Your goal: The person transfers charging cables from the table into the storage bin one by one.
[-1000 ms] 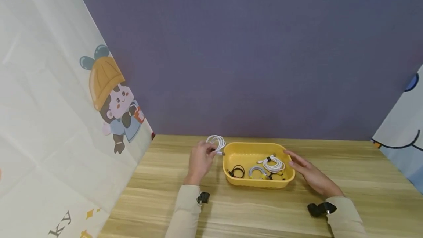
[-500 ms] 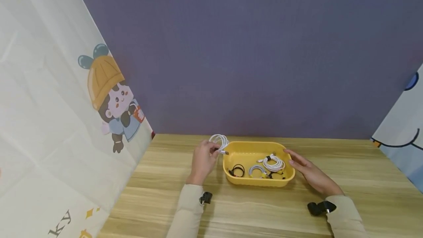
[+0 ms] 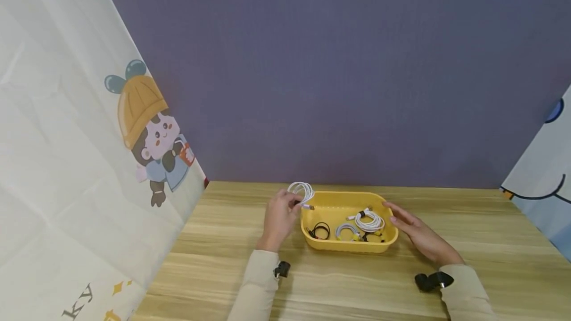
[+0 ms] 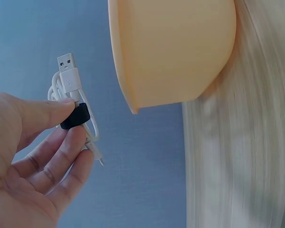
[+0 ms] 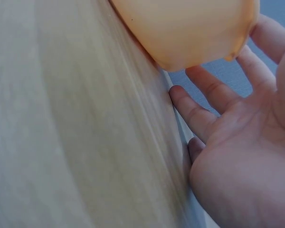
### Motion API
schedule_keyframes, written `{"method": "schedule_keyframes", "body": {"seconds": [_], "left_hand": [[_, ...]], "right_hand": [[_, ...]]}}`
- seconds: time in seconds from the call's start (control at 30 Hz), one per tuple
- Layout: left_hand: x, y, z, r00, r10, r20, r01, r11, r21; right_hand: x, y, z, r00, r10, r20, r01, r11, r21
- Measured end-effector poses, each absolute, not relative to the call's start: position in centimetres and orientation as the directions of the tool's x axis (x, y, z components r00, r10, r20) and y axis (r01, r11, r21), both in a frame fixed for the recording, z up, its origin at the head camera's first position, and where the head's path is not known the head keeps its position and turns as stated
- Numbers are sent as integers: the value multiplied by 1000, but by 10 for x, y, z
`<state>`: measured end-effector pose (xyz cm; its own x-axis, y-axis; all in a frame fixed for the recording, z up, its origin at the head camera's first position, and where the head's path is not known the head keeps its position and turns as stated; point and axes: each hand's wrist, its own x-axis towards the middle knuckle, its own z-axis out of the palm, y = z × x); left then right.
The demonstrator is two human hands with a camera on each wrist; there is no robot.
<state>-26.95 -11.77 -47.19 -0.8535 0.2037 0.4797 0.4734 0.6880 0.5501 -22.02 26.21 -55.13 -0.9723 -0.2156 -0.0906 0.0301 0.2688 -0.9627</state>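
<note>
A coiled white USB cable (image 3: 308, 193) is held up at the left end of the yellow plastic basket (image 3: 348, 246). My left hand (image 3: 277, 219) pinches it between thumb and fingers at a black strap (image 4: 76, 116), as the left wrist view shows. Its USB plug (image 4: 69, 78) points away from the palm. At the basket's other end, my right hand (image 3: 424, 239) rests against the rim, fingers spread and nearly straight. Inside the basket lie a white cable coil (image 3: 369, 222), a grey cable coil (image 3: 347, 231) and a black cable coil (image 3: 321, 231). Another dark cable (image 3: 372, 237) is partly hidden there.
The basket stands on a wood-grain table (image 3: 348, 281) near its back edge. Behind rises a dark blue-grey panel (image 3: 348, 73). A white sheet with a cartoon figure (image 3: 160, 137) hangs on the left, and another printed sheet (image 3: 544, 172) on the right.
My left hand has moved slightly right with the white USB cable, whose plug now overlaps the basket's left rim in the head view. The right hand and basket have stayed put.
</note>
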Motion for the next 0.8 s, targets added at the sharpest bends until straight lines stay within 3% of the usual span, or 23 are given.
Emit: {"method": "schedule_keyframes", "body": {"seconds": [0.2, 0.8], "left_hand": [[-269, -114, -473, -828, 224, 514, 511, 681, 525], [-266, -105, -473, -826, 241, 510, 517, 683, 515]], "right_hand": [[-220, 262, -550, -971, -217, -101, 40, 268, -962], [-222, 263, -550, -970, -219, -105, 43, 269, -962]]}}
